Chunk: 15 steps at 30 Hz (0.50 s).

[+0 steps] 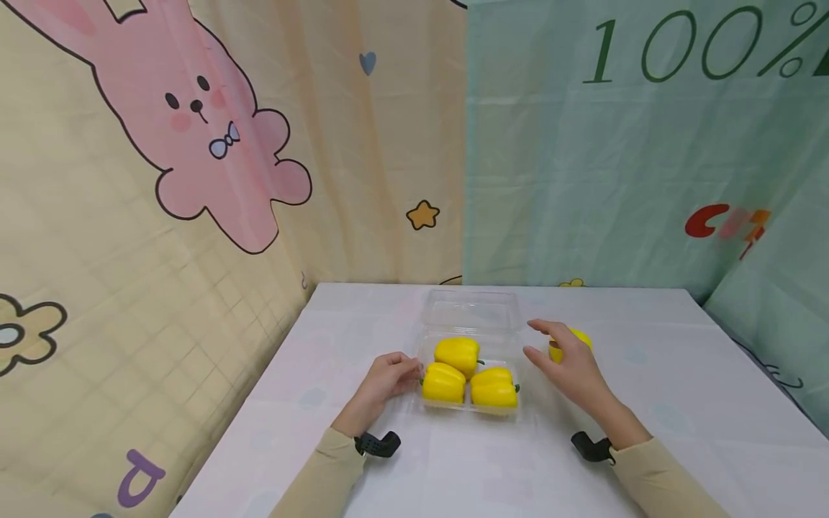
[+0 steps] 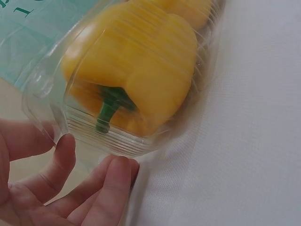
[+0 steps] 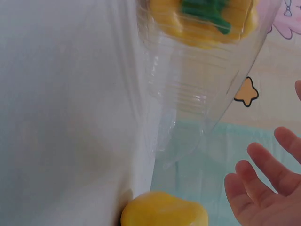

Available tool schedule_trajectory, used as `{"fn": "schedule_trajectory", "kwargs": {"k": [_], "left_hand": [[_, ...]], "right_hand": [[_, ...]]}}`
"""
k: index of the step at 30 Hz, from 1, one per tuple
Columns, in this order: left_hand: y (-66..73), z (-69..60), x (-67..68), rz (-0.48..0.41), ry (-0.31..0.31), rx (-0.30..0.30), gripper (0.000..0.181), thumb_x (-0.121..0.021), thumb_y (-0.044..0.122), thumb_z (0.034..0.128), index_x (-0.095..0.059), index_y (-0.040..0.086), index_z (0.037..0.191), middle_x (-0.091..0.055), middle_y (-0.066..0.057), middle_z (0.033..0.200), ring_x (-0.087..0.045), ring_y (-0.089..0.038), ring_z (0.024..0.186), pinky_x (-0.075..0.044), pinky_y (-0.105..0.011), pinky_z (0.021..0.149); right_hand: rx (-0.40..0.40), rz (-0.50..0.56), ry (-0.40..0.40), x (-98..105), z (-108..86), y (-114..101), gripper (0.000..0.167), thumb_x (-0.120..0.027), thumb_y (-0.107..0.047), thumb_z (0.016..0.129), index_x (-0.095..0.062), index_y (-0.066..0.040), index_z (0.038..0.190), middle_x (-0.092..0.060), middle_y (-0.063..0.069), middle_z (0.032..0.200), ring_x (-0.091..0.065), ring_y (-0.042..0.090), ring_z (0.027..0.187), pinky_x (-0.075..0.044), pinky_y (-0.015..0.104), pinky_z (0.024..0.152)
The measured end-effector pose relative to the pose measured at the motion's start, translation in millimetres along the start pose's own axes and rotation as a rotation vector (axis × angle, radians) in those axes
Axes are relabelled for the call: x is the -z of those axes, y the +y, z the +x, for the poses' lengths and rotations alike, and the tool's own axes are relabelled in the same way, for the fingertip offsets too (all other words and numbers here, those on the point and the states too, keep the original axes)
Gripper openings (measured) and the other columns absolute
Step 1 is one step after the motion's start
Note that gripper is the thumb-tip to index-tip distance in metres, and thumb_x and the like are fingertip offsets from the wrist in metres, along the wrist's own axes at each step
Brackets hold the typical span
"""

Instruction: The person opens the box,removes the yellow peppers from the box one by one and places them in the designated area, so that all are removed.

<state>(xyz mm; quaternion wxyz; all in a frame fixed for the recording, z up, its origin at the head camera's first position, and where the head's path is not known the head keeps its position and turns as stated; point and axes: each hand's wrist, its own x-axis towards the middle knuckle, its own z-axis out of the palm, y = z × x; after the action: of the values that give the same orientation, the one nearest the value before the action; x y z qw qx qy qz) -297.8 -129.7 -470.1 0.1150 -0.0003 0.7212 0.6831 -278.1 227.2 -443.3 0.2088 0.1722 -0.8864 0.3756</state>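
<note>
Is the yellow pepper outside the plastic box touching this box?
Apart: the right wrist view shows a gap between the loose pepper and the plastic box.

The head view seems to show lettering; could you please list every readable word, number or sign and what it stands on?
"100%": on the green cloth; a cut-off shape follows.
One tilted purple letter, "d" or "p": on the cream curtain.
Red marks, dark squiggles, on green cloth at right: unreadable.
Clear container, yellow peppers: no text visible.
</note>
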Motion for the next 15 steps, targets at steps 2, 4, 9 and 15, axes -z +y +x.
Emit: {"fn": "schedule_trajectory", "kwargs": {"k": [2, 4, 9, 15], "left_hand": [[0.0, 0.7, -0.5, 0.007, 0.005, -0.004, 0.025, -0.065, 0.024, 0.0994, -0.067, -0.001, 0.095, -0.071, -0.014, 0.105, -0.067, -0.024, 0.094, -0.056, -0.037, 0.088], [0.3, 1.0, -0.5, 0.012, 0.012, -0.007, 0.024, -0.065, 0.024, 0.0993, -0.067, 0.0, 0.094, -0.071, -0.013, 0.104, -0.067, -0.023, 0.093, -0.057, -0.036, 0.087], [0.1, 1.1, 0.2, 0.02, 0.021, -0.007, 0.023, -0.065, 0.024, 0.0992, -0.068, 0.001, 0.092, -0.072, -0.01, 0.103, -0.066, -0.022, 0.092, -0.057, -0.035, 0.085], [-1.3, 2.8, 0.2, 0.007, 0.003, -0.002, 0.025, -0.066, 0.025, 0.0985, -0.067, 0.001, 0.093, -0.071, -0.013, 0.104, -0.066, -0.024, 0.092, -0.056, -0.036, 0.088]], "right_hand": [[0.031, 0.025, -0.032, -3, -1.1, -3, 0.053, -0.07, -0.034, 0.096, -0.054, -0.013, 0.142, -0.055, 0.006, 0.14, -0.052, 0.031, 0.124, -0.048, 0.056, 0.098], [0.058, 0.057, -0.06, -5, -2.4, -7, 0.053, -0.071, -0.034, 0.095, -0.055, -0.014, 0.141, -0.056, 0.003, 0.139, -0.053, 0.028, 0.125, -0.049, 0.054, 0.098], [0.11, 0.101, -0.131, -11, -5.0, -14, 0.053, -0.073, -0.037, 0.094, -0.056, -0.017, 0.141, -0.058, -0.003, 0.137, -0.053, 0.021, 0.125, -0.048, 0.051, 0.099], [0.127, 0.085, -0.235, -18, -8.8, -16, 0.055, -0.072, -0.044, 0.092, -0.057, -0.021, 0.14, -0.06, -0.009, 0.134, -0.058, 0.024, 0.119, -0.048, 0.055, 0.097]]}}
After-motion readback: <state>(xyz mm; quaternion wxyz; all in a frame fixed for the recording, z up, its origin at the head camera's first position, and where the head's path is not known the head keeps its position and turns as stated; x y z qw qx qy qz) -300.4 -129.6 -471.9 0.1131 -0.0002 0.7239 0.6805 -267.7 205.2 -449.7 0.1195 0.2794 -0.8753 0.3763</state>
